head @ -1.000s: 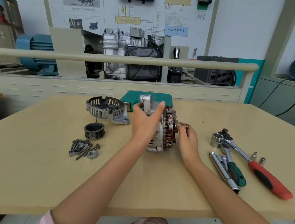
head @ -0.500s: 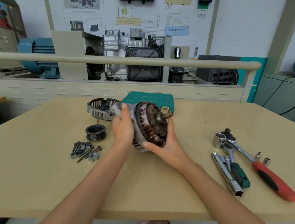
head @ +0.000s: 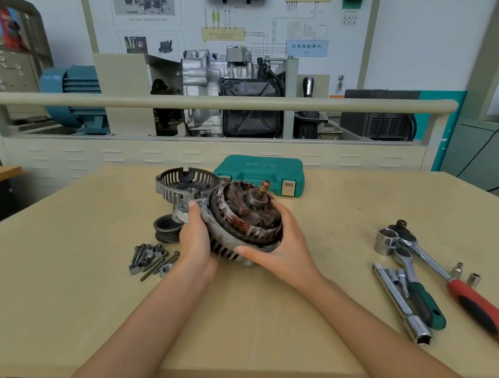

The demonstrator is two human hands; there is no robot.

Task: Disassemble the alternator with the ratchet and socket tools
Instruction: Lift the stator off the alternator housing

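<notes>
The half-stripped alternator (head: 243, 219) is held tilted just above the table, copper windings and shaft end facing me. My left hand (head: 197, 239) grips its left side by the housing ear. My right hand (head: 282, 248) cups and grips its right and lower rim. The removed end cover (head: 180, 185) lies just behind on the left. The pulley (head: 166, 228) and a pile of bolts and a nut (head: 153, 258) lie at the left. The red-handled ratchet (head: 455, 283) with a large socket (head: 386, 241) lies at the right.
A green-handled ratchet (head: 419, 296), a chrome extension tube (head: 399, 305) and two small sockets (head: 465, 274) lie by the red ratchet. A closed green tool case (head: 259, 171) stands behind the alternator. A railing and an engine display stand beyond the table's (head: 42, 305) far edge.
The alternator was turned from standing on edge to tilted with windings and shaft facing me. My right hand left the shaft end and now grips the rim; my left shifted down its side.
</notes>
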